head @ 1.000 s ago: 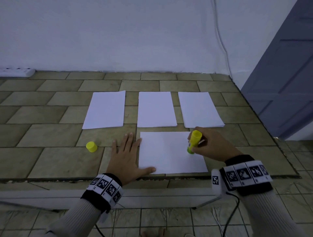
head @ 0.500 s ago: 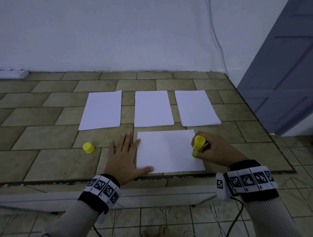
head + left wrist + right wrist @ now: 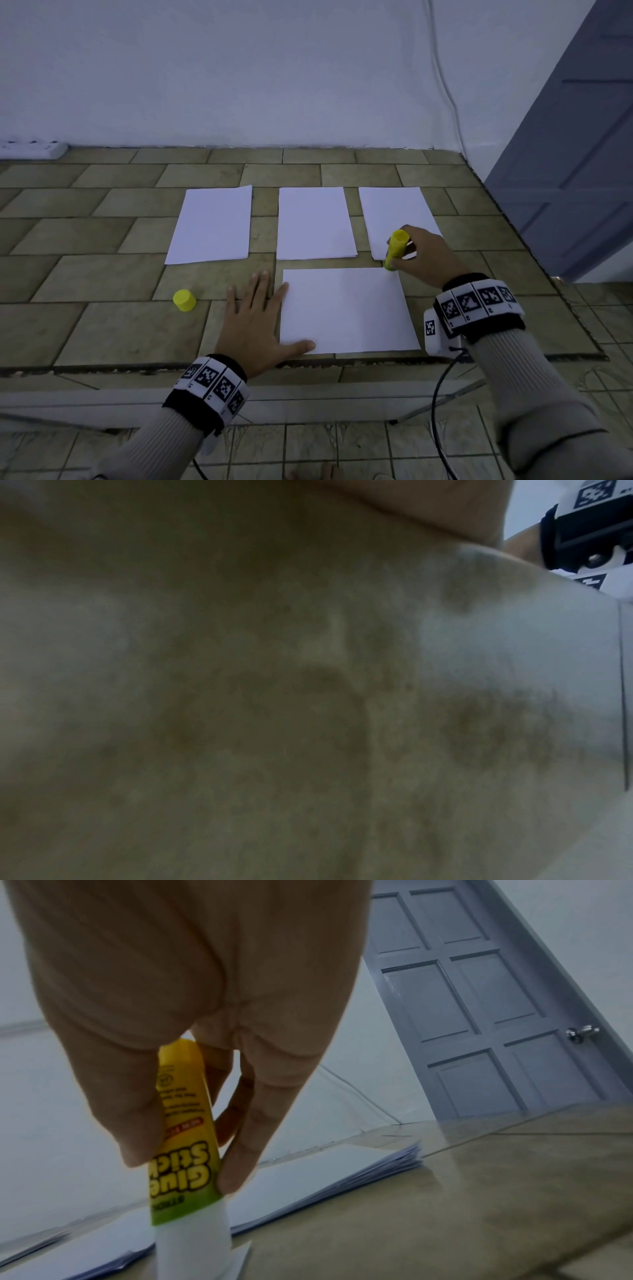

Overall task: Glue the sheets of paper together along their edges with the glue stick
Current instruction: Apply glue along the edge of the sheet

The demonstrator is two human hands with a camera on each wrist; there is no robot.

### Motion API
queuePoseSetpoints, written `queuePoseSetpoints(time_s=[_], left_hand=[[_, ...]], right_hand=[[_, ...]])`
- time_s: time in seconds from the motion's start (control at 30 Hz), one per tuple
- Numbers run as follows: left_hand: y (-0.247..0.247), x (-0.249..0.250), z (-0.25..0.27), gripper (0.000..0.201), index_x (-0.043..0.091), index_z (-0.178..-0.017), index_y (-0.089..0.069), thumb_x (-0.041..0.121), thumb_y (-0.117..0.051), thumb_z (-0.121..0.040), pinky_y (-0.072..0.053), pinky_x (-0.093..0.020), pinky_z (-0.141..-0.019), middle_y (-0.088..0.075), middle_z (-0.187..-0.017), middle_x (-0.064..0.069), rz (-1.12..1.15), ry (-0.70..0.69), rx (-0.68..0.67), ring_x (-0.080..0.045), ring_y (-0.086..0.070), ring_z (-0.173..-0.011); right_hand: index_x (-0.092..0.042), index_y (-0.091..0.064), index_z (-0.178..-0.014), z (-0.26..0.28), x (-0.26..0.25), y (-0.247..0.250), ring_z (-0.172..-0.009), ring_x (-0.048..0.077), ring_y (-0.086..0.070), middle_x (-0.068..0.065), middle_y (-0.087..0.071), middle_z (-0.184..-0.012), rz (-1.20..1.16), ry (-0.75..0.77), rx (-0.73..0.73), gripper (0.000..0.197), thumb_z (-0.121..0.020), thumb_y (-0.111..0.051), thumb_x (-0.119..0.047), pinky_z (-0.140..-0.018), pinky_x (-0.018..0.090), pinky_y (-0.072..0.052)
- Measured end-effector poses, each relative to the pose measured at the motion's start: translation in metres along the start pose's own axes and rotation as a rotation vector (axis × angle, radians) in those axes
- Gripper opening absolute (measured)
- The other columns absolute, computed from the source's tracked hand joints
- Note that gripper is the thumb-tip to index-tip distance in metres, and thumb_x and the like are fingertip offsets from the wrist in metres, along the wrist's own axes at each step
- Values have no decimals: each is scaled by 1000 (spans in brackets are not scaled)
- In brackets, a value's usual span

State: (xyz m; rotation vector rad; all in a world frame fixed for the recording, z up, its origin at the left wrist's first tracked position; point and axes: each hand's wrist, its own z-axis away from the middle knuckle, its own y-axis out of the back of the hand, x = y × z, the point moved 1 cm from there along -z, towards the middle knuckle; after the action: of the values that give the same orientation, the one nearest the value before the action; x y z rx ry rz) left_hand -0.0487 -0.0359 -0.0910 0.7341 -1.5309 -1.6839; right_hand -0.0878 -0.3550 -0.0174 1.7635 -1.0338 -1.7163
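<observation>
Holding the uncapped glue stick [image 3: 395, 249] tip-down, the right hand [image 3: 423, 255] has its fingers curled round the yellow barrel and sets the white glue end at the 1 o'clock corner of the near sheet [image 3: 346, 310], which lies alone on the tiled worktop [image 3: 102, 329]. The left hand [image 3: 255, 323] lies flat with straight, spread fingers at the sheet's 9 o'clock edge, thumb pressing its 7 o'clock corner and holding nothing. Three small stacks of paper sit in a row at 12 o'clock: the left stack [image 3: 210, 226], the middle stack [image 3: 314, 223] and the right stack [image 3: 394, 216], all apart from the near sheet and from one another. The yellow cap [image 3: 184, 300] stands at 9 o'clock, beyond the left hand. Judging by this layout, the work looks early: glue is going onto one edge, no sheets appear joined, and every bond is left to make.
</observation>
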Motion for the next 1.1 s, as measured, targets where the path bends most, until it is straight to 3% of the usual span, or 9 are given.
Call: queuePoseSetpoints(time_s=[0.1,0.2,0.27,0.33,0.43,0.57,0.77,1.03,1.1], left_hand=[[1,0,0,126,27,-156,2,103,0,-55,8,-58,-117,16,-162,-8,9,-5,6,-23,19,-148],[1,0,0,126,27,-155,5,103,0,-55,9,-57,-117,18,-161,-8,-7,-3,-9,-23,21,-148],[2,0,0,126,27,-156,5,103,-1,-55,9,-57,-117,18,-161,-8,3,-5,-6,-23,21,-148],[1,0,0,126,27,-156,4,102,-1,-55,9,-58,-117,18,-161,-8,6,-10,-5,-24,21,-148],[1,0,0,126,26,-156,2,102,-1,-56,9,-58,-117,16,-161,-9,16,-13,6,-24,20,-148],[1,0,1,125,26,-156,6,101,5,-55,11,-57,-117,19,-161,-9,-4,-18,-4,-24,22,-147],[-1,-1,1,120,21,-157,-6,97,2,-65,4,-60,-117,5,-162,-13,0,-41,38,-27,10,-150],[0,-1,1,122,18,-156,-3,96,7,-63,7,-58,-117,10,-162,-11,12,-36,31,-24,14,-149],[0,-1,1,122,18,-156,-2,95,8,-63,9,-57,-117,10,-162,-10,10,-34,27,-24,15,-149]], right_hand=[[-12,-56,-101,3,2,4,-76,17,-61,1,-63,-87,-7,-84,72,33,-75,-77,-13,-64,17,-47],[-20,-52,-109,8,11,15,-74,17,-56,1,-57,-86,119,-211,87,45,-74,-79,-27,-62,26,-44],[-19,-55,-111,12,16,22,-80,18,-57,1,-59,-92,240,-275,7,46,-75,-77,-35,-68,29,-46],[-19,-57,-118,18,17,26,-92,19,-59,2,-63,-106,438,-307,-181,47,-78,-73,-39,-78,29,-47],[-18,-58,-120,28,21,25,-97,16,-56,2,-62,-116,561,-317,-328,41,-84,-69,-34,-77,23,-40],[-12,-58,-114,35,34,35,-86,19,-53,8,-64,-107,333,-382,-93,36,-82,-71,-23,-72,28,-39],[1,-50,-115,35,44,42,-88,24,-50,18,-60,-109,77,-507,287,44,-82,-73,-16,-75,34,-39],[2,-50,-118,33,59,37,-97,34,-56,21,-59,-109,52,-564,318,47,-81,-74,-15,-75,33,-39],[1,-54,-107,35,56,38,-84,28,-54,17,-58,-94,62,-607,300,38,-80,-75,-17,-70,32,-38]])
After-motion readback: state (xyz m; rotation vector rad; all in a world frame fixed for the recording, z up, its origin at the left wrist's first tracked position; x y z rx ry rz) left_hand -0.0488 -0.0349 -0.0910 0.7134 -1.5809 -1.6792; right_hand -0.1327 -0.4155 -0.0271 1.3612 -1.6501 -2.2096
